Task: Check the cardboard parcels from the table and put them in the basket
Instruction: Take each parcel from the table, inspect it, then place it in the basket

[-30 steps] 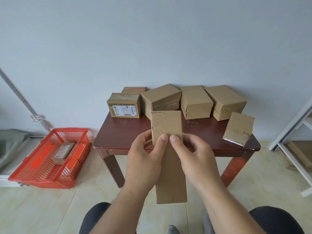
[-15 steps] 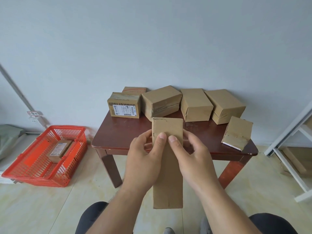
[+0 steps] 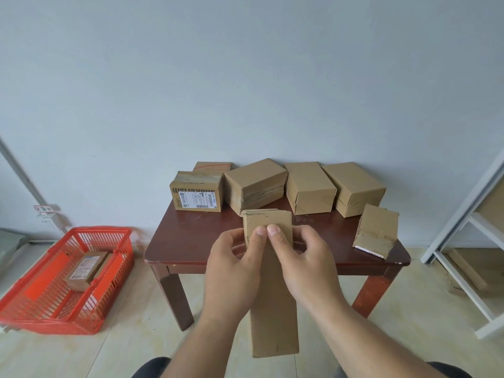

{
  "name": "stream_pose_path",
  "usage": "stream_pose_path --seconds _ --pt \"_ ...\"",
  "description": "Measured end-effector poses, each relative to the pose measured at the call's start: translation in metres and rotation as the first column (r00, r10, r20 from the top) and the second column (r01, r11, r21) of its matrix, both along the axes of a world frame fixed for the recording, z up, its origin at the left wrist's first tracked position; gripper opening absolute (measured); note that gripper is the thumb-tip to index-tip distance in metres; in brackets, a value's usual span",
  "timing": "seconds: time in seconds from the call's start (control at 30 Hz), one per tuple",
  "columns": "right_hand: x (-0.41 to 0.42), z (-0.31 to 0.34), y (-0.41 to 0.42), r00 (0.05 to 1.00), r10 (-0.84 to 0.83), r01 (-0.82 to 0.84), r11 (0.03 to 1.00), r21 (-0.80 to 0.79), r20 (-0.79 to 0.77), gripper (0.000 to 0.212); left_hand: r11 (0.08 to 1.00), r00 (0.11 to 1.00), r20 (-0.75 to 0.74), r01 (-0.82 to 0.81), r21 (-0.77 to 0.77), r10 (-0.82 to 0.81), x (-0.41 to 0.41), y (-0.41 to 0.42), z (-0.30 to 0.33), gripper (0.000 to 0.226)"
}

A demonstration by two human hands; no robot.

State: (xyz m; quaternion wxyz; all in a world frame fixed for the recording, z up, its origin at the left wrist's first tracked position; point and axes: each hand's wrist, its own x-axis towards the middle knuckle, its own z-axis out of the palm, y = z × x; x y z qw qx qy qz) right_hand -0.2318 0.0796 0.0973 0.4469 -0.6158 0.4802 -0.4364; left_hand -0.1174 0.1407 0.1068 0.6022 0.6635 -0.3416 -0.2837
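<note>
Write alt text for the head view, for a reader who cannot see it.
Both hands, left hand and right hand, hold a long flat cardboard parcel upright in front of a small dark wooden table that carries six more parcels. An orange basket on the floor to the left holds one parcel.

Even, soft daylight is recorded; faint shadows are cast under the table [image 3: 169, 241]. Focus is sharp. Wide-angle bending is noted at the edges.

A plain pale wall [image 3: 245, 77], beige floor [image 3: 136, 347], and perhaps a white shelf frame [image 3: 463, 214] at right.
</note>
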Motion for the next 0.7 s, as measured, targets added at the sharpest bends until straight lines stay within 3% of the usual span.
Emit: stream_pose_path --seconds 0.17,0.27,0.5,0.6,0.7 --pt "-0.001 0.005 -0.009 0.999 0.049 -0.049 0.998 0.039 0.006 0.034 1.0 0.999 0.032 0.013 0.007 -0.013 0.007 -0.004 0.006 0.064" --pt "-0.002 0.01 -0.014 0.997 0.078 -0.08 0.993 0.087 0.027 0.029 0.999 0.998 0.044 0.042 0.007 -0.042 0.009 -0.006 0.008 0.061" --pt "0.006 0.014 -0.003 0.997 0.002 -0.007 0.997 0.071 0.073 0.04 0.998 0.991 0.116 0.068 0.007 -0.069 0.01 -0.004 0.003 0.049" --pt "0.007 0.018 0.004 0.996 -0.002 -0.005 0.997 0.071 0.088 0.057 0.998 0.995 0.082 0.052 0.017 -0.054 0.008 0.001 0.001 0.046" --pt "0.007 0.016 0.008 0.994 -0.006 -0.001 0.998 0.066 0.107 0.057 1.0 0.999 0.022 0.023 -0.002 -0.023 0.006 0.005 0.001 0.054"
